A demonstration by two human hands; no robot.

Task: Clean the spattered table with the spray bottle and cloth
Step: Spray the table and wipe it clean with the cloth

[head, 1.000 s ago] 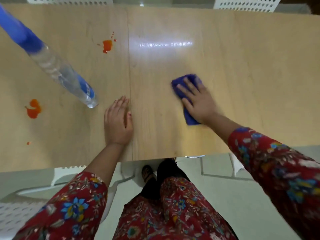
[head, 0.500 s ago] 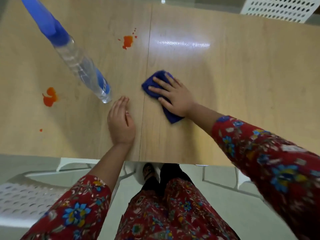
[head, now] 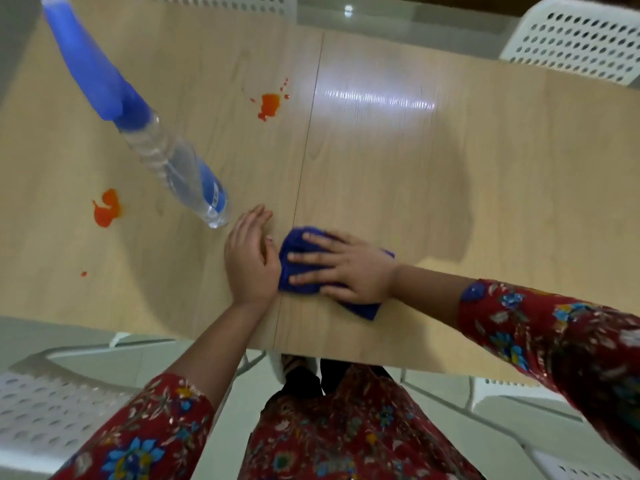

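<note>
My right hand [head: 349, 268] lies flat on the blue cloth [head: 297, 244], fingers straight and spread, pressing it to the surface [head: 450, 202] by the near edge. Left hand [head: 247, 258] is flat and relaxed just left of the cloth. Spray bottle [head: 166, 157] stands far-left of it, among orange spatters [head: 270, 103].

The cloth [head: 362, 309] is pressed onto the desk [head: 450, 185] beneath the right hand [head: 346, 271], with the left hand [head: 247, 258] laid just beside it. The spray bottle [head: 166, 157] is placed just behind the left hand.

head view; faces steeply down; near the table [head: 450, 202]; edges probably distorted
</note>
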